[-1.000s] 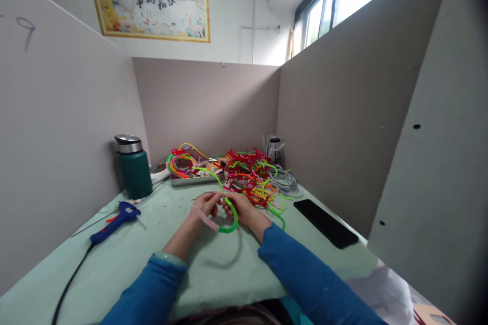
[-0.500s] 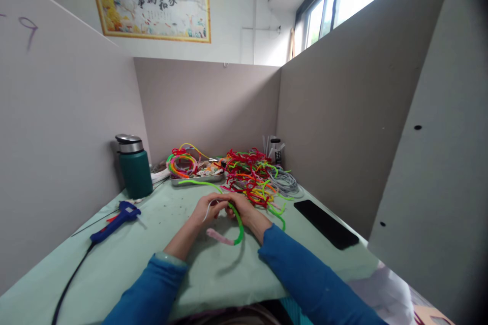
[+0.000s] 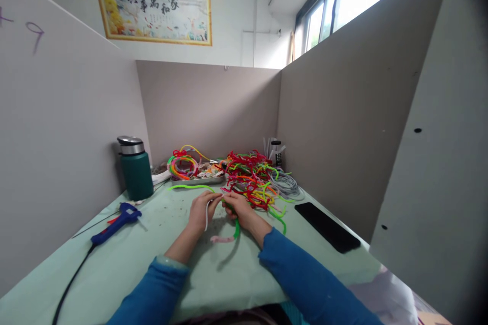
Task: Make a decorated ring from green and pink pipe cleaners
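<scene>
Fingertips of both hands meet above the middle of the table. My left hand (image 3: 201,210) is closed in a pinch on a thin white cord (image 3: 207,216), whose loose end hangs down beside the palm. My right hand (image 3: 238,209) grips a fuzzy green pipe cleaner (image 3: 237,229); below the hand it curves down and ends in a pale pink stretch (image 3: 222,239). A light green length (image 3: 192,187) sticks out to the left behind my left hand. Where cord and pipe cleaner meet, the fingers hide the detail.
Behind the hands lie a tangled heap of coloured pipe cleaners (image 3: 249,167), a metal tray (image 3: 198,181) of small pieces, and a grey wire coil (image 3: 285,185). A blue glue gun (image 3: 116,223) and green bottle (image 3: 136,172) stand left; a black phone (image 3: 327,227) lies right. Partition walls enclose the table.
My hands have drawn slightly apart at the wrists, with fingertips still together. The green and pink end hangs straighter and lower under my right hand. The white cord's end now points down.
</scene>
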### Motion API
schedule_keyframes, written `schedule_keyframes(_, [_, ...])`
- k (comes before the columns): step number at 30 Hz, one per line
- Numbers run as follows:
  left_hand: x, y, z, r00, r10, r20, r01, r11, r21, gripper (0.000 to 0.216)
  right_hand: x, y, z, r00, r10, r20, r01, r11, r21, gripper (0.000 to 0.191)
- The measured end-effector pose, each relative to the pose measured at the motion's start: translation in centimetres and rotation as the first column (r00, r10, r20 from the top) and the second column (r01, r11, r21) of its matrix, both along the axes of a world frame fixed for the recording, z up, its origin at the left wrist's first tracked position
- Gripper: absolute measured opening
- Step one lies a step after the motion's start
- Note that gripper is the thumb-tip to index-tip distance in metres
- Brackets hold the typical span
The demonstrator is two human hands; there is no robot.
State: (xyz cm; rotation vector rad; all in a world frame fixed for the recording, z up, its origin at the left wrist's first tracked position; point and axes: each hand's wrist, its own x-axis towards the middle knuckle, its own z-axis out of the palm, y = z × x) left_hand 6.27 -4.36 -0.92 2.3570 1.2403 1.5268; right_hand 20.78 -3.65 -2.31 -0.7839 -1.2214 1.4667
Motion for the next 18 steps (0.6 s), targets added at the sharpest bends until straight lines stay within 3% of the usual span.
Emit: schedule_keyframes(18, [-0.30,0.41,-0.04,0.994,0.050,-0.099,-0.068,0.980,-0.185,0.029,-0.07,-0.39,0.19,0.982,-0.145,0.123,0.131,0.985,0.113,0.022])
